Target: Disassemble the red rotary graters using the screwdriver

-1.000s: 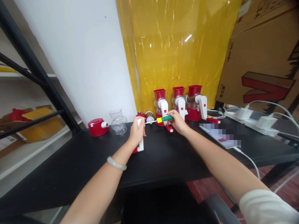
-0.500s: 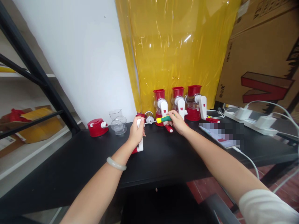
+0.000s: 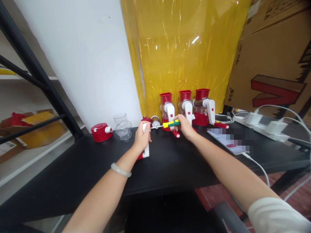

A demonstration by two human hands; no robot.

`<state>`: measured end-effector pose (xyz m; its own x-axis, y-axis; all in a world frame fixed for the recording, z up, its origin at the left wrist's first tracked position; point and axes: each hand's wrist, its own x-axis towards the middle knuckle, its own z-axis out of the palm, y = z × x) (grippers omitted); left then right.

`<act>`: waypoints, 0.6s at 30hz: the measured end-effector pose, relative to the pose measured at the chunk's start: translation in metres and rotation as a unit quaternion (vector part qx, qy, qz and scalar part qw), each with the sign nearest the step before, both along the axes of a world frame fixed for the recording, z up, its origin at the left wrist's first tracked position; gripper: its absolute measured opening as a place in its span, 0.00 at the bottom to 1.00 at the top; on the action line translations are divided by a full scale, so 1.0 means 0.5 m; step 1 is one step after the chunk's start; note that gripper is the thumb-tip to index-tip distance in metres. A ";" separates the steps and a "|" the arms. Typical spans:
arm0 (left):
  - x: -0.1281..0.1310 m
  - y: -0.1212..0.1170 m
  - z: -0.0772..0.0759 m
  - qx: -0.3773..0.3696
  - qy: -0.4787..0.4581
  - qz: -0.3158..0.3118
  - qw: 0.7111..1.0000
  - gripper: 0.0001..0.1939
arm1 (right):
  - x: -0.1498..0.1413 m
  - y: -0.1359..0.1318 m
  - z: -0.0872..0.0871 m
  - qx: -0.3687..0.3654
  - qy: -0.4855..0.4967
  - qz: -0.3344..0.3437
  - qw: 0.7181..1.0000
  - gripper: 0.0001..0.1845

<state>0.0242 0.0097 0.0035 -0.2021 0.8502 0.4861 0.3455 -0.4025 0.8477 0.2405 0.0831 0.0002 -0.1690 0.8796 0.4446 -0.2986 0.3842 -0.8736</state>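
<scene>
My left hand [image 3: 141,137] is wrapped around a white crank handle [image 3: 146,151], whose red grip shows low beside my wrist. A green and yellow screwdriver [image 3: 172,124] is held level in my right hand [image 3: 184,127]. Its metal shaft points left, and the tip meets the upper part of the crank handle; the exact contact spot is too small to make out. Just behind the shaft lies a grater drum [image 3: 155,121], with a red part [image 3: 145,119] next to it. Further left are a red base [image 3: 102,132] and a clear plastic housing [image 3: 123,127].
Three red and white rotary graters, one of them at the right end [image 3: 202,106], stand along the back of the black table [image 3: 175,168]. A phone [image 3: 225,141] on a cable and a power strip [image 3: 262,126] with chargers lie at right. A large carton [image 3: 269,58] leans behind.
The screwdriver's handle has turned in my right hand, showing more yellow, and the right fingers have shifted on it. My left hand and the crank handle stay in place.
</scene>
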 end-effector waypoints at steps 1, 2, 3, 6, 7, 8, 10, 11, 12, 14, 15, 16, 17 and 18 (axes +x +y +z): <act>-0.001 0.001 -0.001 0.000 -0.004 -0.001 1.000 0.17 | 0.001 -0.002 0.000 0.012 -0.019 -0.002 1.000 0.26; -0.002 0.002 -0.001 -0.001 -0.007 -0.001 1.000 0.17 | 0.001 -0.004 0.000 0.019 -0.035 -0.002 0.999 0.27; -0.002 0.003 -0.002 -0.002 -0.009 -0.001 1.000 0.17 | 0.002 -0.006 0.001 0.021 -0.045 -0.003 0.999 0.27; -0.003 0.004 -0.003 -0.004 -0.006 -0.001 1.000 0.17 | 0.002 -0.006 0.000 0.012 -0.040 -0.003 0.999 0.28; -0.002 0.003 -0.003 -0.003 -0.004 -0.002 1.000 0.17 | 0.001 -0.003 -0.001 0.010 -0.034 -0.003 0.999 0.27; -0.002 0.003 -0.003 -0.002 -0.002 -0.002 1.000 0.16 | 0.000 0.000 -0.003 0.010 -0.027 -0.003 1.000 0.26; -0.002 0.003 -0.003 -0.002 0.000 -0.002 1.000 0.16 | -0.001 0.007 -0.008 0.006 -0.013 0.001 1.000 0.24; -0.002 0.003 -0.003 -0.002 -0.001 -0.002 1.000 0.16 | -0.001 0.009 -0.010 0.002 -0.006 0.004 1.000 0.23; -0.002 0.003 -0.003 -0.003 -0.002 -0.002 1.000 0.16 | -0.002 0.011 -0.011 -0.004 0.001 0.007 1.000 0.22; -0.001 0.002 -0.001 -0.004 -0.004 -0.002 1.000 0.16 | -0.003 0.010 -0.011 -0.020 0.012 0.010 1.000 0.21; 0.000 0.001 -0.001 -0.004 -0.003 -0.003 1.000 0.16 | -0.003 0.008 -0.009 -0.029 0.017 0.012 0.999 0.21; 0.000 0.000 0.000 -0.004 -0.001 -0.004 1.000 0.16 | -0.003 0.007 -0.007 -0.036 0.021 0.013 0.999 0.21; 0.001 -0.002 0.001 -0.004 0.002 -0.005 1.000 0.16 | -0.003 0.005 -0.005 -0.041 0.027 0.014 0.999 0.21; 0.002 -0.003 0.002 -0.003 0.006 -0.007 1.000 0.17 | -0.003 0.003 -0.002 -0.045 0.032 0.016 0.998 0.21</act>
